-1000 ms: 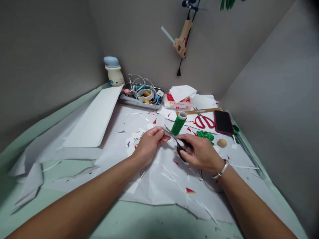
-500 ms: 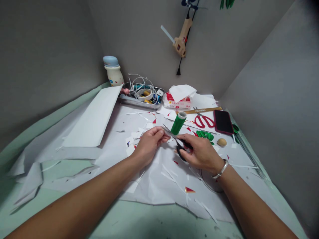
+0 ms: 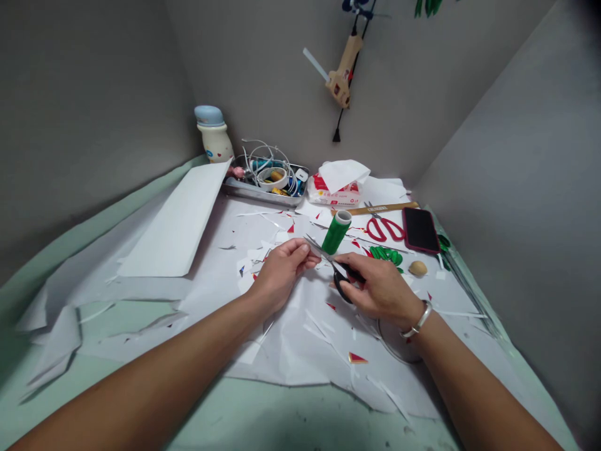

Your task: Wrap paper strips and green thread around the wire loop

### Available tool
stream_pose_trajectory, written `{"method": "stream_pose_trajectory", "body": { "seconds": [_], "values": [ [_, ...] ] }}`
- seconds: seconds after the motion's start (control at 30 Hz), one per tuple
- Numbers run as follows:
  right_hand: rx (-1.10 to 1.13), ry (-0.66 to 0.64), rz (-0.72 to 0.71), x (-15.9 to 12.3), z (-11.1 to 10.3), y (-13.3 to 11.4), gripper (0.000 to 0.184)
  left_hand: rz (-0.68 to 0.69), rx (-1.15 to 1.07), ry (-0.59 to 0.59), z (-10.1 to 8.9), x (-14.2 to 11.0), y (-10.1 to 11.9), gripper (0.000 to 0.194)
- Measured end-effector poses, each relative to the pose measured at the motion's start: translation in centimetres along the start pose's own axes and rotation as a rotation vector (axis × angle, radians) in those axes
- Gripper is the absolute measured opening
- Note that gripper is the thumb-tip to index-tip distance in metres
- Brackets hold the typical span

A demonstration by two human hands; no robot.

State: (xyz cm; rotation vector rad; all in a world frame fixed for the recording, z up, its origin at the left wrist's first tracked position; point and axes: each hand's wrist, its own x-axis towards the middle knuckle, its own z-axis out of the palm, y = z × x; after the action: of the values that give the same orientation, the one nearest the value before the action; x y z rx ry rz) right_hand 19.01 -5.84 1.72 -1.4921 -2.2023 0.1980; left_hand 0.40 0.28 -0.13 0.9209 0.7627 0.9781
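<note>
My left hand [image 3: 285, 266] is closed in a pinch, thumb against fingertips. Whatever lies between those fingers is too small to make out. Black-handled scissors [image 3: 337, 270] are in my right hand [image 3: 385, 289], the thumb and fingers around the handles. Their metal blades point to the upper left and reach the left fingertips. Just behind the blades stands a spool of green thread [image 3: 335, 234], tilted in the view. Small green leaf-like pieces [image 3: 385, 255] lie beyond the right hand, with a tan oval object [image 3: 417, 268] to their right.
Paper scraps cover the white sheet [image 3: 300, 351]. Red-handled scissors [image 3: 397, 229], a phone [image 3: 421, 229] and a wooden ruler [image 3: 389, 207] lie right. Behind are a tissue pack [image 3: 331, 195], metal tray [image 3: 260, 196] and bottle [image 3: 216, 143]. A white board [image 3: 176, 228] leans left; a glue gun [image 3: 345, 72] hangs above.
The scissors and my right hand have shifted very slightly. My left hand keeps the same pinch in the same place, and the things on the table look unmoved.
</note>
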Motion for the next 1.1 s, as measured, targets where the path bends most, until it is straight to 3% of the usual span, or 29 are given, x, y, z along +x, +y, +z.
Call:
{"method": "stream_pose_trajectory", "body": {
  "seconds": [0.83,1.1],
  "values": [
    [0.045,-0.033,0.018,-0.04,-0.45,-0.08,0.034,0.042,0.128,0.03,-0.48,0.49,-0.3,0.015],
    [0.102,0.021,0.101,0.33,-0.12,0.84,0.031,0.03,0.204,0.022,-0.39,0.12,-0.03,0.013]
  ]
}}
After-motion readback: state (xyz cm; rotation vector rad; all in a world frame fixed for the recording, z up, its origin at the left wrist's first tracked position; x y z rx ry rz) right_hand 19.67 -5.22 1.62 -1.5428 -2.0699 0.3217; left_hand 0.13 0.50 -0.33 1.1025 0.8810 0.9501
